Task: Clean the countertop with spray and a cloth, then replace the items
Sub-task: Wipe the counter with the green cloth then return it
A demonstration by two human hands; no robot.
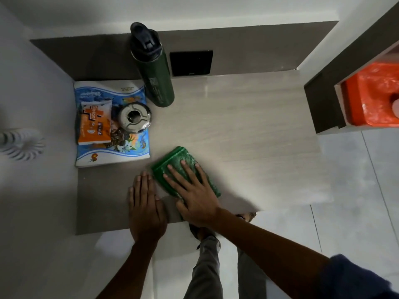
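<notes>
A folded green cloth (177, 162) lies on the light wood-grain countertop (248, 130) near its front edge. My right hand (192, 190) presses flat on the cloth, fingers spread, covering its near half. My left hand (145, 210) rests flat on the countertop just left of the cloth, fingers together, holding nothing. A dark green bottle with a black cap (154, 67) stands at the back. No spray bottle is in view.
A blue printed packet (108, 156) lies at the back left corner, with an orange packet (95, 126) and a round metal ashtray (134, 118) on top. A black wall socket (191, 63) is behind. An orange bin (371, 93) sits at the right. Tiled floor lies below.
</notes>
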